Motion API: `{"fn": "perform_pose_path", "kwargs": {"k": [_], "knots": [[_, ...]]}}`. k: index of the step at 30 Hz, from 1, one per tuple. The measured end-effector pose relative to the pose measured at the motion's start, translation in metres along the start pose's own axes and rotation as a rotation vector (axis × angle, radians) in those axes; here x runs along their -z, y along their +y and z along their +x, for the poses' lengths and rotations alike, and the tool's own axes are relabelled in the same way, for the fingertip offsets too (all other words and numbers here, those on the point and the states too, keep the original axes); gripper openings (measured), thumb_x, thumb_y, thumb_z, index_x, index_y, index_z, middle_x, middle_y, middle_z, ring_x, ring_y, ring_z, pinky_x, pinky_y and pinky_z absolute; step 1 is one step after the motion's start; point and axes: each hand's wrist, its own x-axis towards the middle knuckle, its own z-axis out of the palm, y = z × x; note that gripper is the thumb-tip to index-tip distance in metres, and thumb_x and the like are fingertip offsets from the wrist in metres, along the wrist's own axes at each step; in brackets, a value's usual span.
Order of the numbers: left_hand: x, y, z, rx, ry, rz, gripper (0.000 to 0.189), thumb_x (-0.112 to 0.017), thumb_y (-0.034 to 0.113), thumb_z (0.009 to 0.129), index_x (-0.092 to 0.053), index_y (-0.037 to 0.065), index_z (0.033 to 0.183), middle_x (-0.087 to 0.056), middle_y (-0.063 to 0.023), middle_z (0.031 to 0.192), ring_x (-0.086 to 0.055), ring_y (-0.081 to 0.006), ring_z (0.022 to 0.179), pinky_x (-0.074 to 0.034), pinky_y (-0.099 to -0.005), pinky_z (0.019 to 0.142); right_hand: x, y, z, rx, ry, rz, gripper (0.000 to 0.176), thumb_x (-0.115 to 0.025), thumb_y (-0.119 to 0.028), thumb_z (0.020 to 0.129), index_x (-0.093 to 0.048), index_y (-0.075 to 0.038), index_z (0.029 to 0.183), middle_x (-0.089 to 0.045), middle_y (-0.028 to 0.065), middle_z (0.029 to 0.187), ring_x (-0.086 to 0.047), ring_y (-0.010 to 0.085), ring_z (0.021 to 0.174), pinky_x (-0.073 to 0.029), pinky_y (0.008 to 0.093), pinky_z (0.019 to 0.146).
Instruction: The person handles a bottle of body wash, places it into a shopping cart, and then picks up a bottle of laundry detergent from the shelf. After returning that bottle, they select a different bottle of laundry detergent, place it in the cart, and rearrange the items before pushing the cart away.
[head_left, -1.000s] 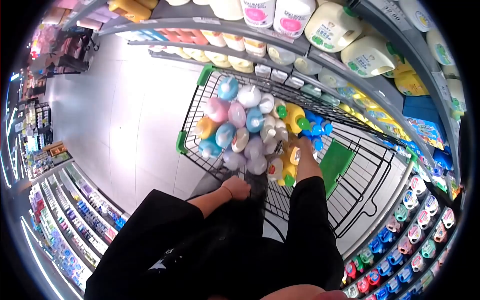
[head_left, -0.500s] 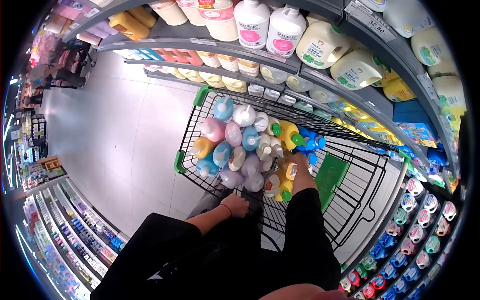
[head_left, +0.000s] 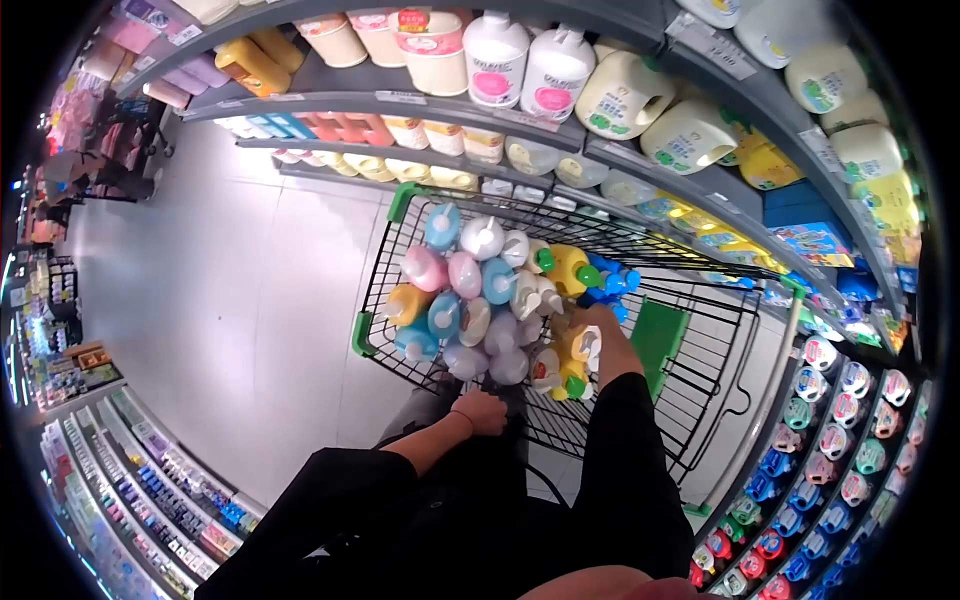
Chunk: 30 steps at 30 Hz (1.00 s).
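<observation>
Pump bottles in pastel blue, pink, white and lilac, such as a blue bottle (head_left: 442, 227), stand packed in the shopping cart (head_left: 720, 370). My right hand (head_left: 594, 322) reaches down among them, fingers curled and partly hidden. Around it are a yellow bottle with a green cap (head_left: 568, 272), another yellow bottle (head_left: 574, 362) and several blue-capped bottles (head_left: 612, 282). What it grips cannot be made out. My left hand (head_left: 482, 412) is closed in a fist by the cart's near side, close to the lilac bottles (head_left: 508, 365); the inside of its grip is hidden.
Shelves with white pump bottles (head_left: 495, 62) and cream jugs (head_left: 622, 98) run along the cart's far side. A curved rack of capped bottles (head_left: 820, 470) stands at the right, another shelf unit (head_left: 150, 470) at lower left. Tiled floor (head_left: 230, 270) extends left; a person (head_left: 95, 175) is in the distance.
The view has shifted slightly, so the upper shelves sit a little further left. Both hands keep nearly the same places by the cart and bottles.
</observation>
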Motion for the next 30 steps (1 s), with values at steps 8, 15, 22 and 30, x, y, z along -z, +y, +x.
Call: {"fn": "perform_pose_path", "kwargs": {"k": [8,15,22,30], "knots": [[0.022,0.014,-0.017,0.043,0.04,0.017,0.034,-0.055,0.038,0.083,-0.075,0.011,0.085,-0.072,-0.0132,0.091,-0.069,-0.0307,0.086,-0.053,-0.0432,0.075,0.055,-0.021,-0.18,-0.143,0.091,0.209,0.068,-0.084,-0.05,0.056,-0.07,0.003,0.097,-0.069,0.0171,0.095,-0.068,0.0263,0.082,-0.055,0.0365,0.062],[0.054,0.019,-0.05,-0.199,0.271,-0.127,0.054,-0.063,0.039,0.08,-0.056,0.014,0.126,-0.056,-0.0176,0.126,-0.058,-0.0332,0.111,-0.045,-0.0469,0.093,-0.012,0.022,-0.394,-0.126,0.048,1.232,0.05,-0.067,-0.035,0.087,-0.059,0.007,0.113,-0.068,0.011,0.096,-0.065,0.0171,0.077,-0.051,0.0309,0.063],[0.117,0.109,-0.083,-0.979,0.619,-0.063,0.07,-0.071,0.034,0.072,-0.048,0.019,0.137,-0.048,-0.0137,0.136,-0.045,-0.0345,0.129,-0.033,-0.0526,0.106,-0.119,0.038,-0.516,-0.239,0.069,1.436,0.048,-0.062,-0.041,0.088,-0.059,-0.002,0.116,-0.068,0.0072,0.097,-0.065,0.016,0.077,-0.049,0.0279,0.063],[0.085,0.197,-0.075,-1.294,0.416,-0.119,0.081,-0.078,0.03,0.056,-0.052,0.018,0.132,-0.057,-0.009,0.127,-0.054,-0.0296,0.119,-0.04,-0.0474,0.102,-0.21,0.091,-0.573,0.126,0.249,1.77,0.062,-0.043,-0.054,0.096,-0.053,0.0,0.125,-0.068,0.0138,0.104,-0.068,0.0235,0.078,-0.056,0.034,0.069]]}}
